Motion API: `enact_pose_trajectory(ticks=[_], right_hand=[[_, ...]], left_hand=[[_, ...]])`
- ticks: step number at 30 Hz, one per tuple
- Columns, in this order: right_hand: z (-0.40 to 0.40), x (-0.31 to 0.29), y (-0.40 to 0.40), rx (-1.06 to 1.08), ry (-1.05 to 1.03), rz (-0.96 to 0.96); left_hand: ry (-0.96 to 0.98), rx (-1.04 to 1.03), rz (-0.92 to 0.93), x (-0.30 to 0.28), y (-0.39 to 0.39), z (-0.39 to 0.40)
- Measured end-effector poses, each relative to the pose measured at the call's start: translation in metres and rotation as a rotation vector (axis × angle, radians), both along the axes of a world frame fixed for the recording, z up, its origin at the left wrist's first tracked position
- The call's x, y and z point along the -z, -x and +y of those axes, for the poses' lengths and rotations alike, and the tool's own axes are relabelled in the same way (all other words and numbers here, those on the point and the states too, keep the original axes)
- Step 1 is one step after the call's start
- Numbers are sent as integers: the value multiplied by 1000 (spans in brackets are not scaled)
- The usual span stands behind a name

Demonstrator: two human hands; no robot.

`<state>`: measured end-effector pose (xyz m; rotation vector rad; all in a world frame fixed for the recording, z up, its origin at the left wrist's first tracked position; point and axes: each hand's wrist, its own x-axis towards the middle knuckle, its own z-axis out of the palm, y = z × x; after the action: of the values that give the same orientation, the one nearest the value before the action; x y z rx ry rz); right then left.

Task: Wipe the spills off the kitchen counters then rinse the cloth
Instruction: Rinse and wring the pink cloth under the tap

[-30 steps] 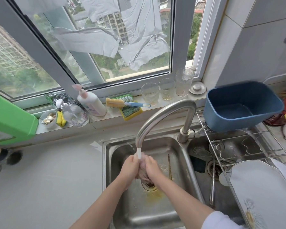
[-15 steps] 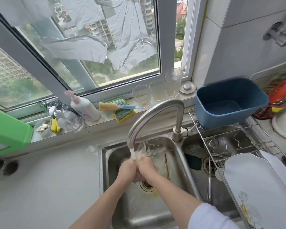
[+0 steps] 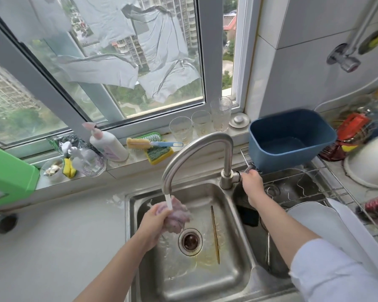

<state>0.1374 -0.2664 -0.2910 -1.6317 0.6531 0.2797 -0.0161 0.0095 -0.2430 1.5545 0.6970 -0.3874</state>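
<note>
i note the left hand (image 3: pixel 154 223) clamped on the cloth (image 3: pixel 177 216) under the spout for rinsing, right hand (image 3: pixel 250 182) fingers at the tap lever (image 3: pixel 246 170) (grip unclear).

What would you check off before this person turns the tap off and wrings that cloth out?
1. Cloth held firmly: ok, the left hand grips it bunched up.
2. Cloth under the spout of the tap: ok, right below it, over the sink.
3. Right hand on the tap lever: ok, fingers are at it.
4. Water running: cannot tell, the stream is hidden.
5. Drain open: ok, no plug seen.
6. Chopstick clear of the cloth: ok, lying apart beside the drain.
</note>
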Motion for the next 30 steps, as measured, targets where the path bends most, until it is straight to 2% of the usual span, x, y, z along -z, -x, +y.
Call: enact_pose_trajectory(ticks=[4, 7, 11, 16, 21, 23, 25, 26, 28, 30], right_hand=[[16, -8, -2, 57, -49, 7], [18, -3, 12, -15, 7, -52], [11, 3, 16, -55, 15, -80], [8, -12, 11, -218, 162, -80], [46, 3, 72, -208, 20, 57], [82, 19, 114, -300, -227, 251], [110, 28, 142, -300, -535, 474], [120, 32, 151, -275, -615, 512], [134, 35, 161, -250, -584, 457], [139, 34, 163, -302, -438, 361]], left_hand=[[-99, -68, 27, 2, 9, 3], [-99, -79, 27, -7, 16, -4], [-143, 30, 58, -8, 23, -17], [-165, -32, 102, 15, 18, -23], [-67, -61, 137, 30, 12, -31], [-53, -78, 114, 34, 10, -35], [-77, -85, 76, 32, 12, -43], [-109, -65, 61, 28, 15, -46], [-218, 14, 28, 22, 24, -47], [-528, 208, -5, 27, 34, -43]])
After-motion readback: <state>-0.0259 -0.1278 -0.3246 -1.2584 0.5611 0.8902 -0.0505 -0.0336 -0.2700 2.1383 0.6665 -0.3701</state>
